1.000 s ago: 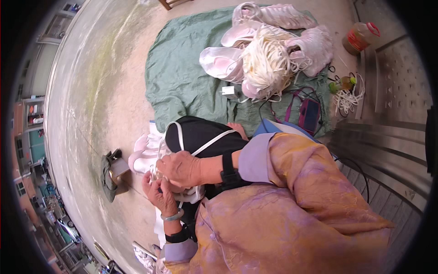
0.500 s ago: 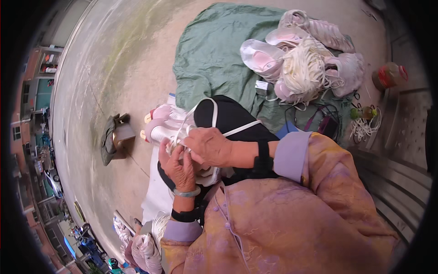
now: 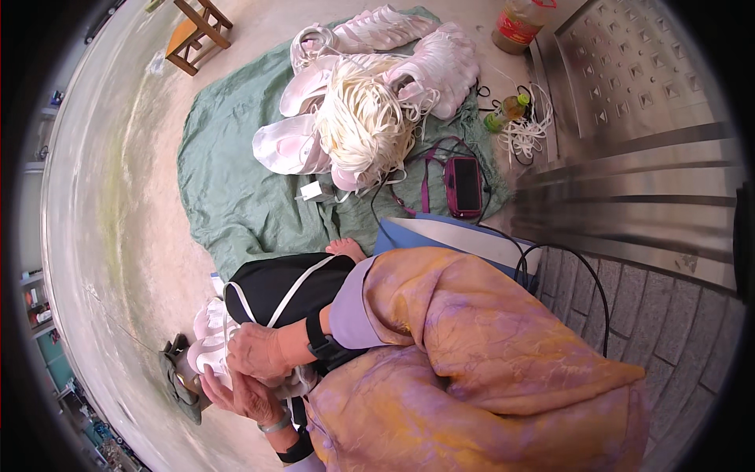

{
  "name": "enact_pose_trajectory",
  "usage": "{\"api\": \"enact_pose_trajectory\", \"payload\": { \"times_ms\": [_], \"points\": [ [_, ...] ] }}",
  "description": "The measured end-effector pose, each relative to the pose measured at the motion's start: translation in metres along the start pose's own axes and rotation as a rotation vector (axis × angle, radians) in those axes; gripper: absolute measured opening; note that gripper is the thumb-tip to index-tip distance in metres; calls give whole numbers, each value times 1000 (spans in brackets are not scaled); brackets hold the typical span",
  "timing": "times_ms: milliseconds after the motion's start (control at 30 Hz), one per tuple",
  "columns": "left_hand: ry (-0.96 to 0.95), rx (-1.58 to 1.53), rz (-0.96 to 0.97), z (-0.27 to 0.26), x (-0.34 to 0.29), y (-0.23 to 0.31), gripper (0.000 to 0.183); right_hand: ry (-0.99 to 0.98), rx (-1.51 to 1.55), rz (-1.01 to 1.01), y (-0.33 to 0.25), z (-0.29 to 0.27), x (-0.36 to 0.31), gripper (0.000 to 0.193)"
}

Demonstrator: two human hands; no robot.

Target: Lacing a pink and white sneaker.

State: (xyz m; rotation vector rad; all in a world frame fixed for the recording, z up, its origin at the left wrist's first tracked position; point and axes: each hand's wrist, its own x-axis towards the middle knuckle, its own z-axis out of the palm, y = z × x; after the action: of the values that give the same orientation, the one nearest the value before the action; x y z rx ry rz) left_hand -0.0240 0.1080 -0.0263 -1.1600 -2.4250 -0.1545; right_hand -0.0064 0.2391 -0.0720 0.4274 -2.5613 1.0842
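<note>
My right hand [image 3: 255, 352] and my left hand [image 3: 240, 396] are closed together on a pale pink shoe upper [image 3: 206, 346] held over my black-clad knee [image 3: 279, 283]. A white lace [image 3: 292, 288] runs from the hands across the knee. The fingers cover the spot where they grip, so the hold itself is hidden. A black band sits on each wrist, and a pale bangle is on the left one.
A green cloth [image 3: 228, 189] on the concrete ground carries a heap of pink shoe uppers [image 3: 295, 145] and a bundle of white laces [image 3: 363, 122]. A phone [image 3: 464, 186] in a magenta case, two bottles [image 3: 506, 112], a wooden stool [image 3: 197, 31] and a metal door [image 3: 637, 86] lie beyond.
The view has swung, so hands and shoe upper now sit lower left in the picture. Both hands still work on the upper and lace at the knee.
</note>
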Motion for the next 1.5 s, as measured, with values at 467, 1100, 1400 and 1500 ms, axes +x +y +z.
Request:
{"api": "enact_pose_trajectory", "payload": {
  "times_ms": [467, 1100, 1400, 1500],
  "points": [
    [-8, 216, -848, -85, -260, -91, 3, 66, -116, -177, 8, -16, -1, 36],
    [24, -399, -467, -23, -76, -18, 37, -237, 627, 481, 7, -30, 25, 37],
    [-65, -416, -554, -8, -67, -7, 36, -574, 957, 633, 21, -47, 44, 8],
    [-25, -408, -558, -4, -67, -4, 32, -510, 897, 555, 15, -42, 40, 10]
  ]
}}
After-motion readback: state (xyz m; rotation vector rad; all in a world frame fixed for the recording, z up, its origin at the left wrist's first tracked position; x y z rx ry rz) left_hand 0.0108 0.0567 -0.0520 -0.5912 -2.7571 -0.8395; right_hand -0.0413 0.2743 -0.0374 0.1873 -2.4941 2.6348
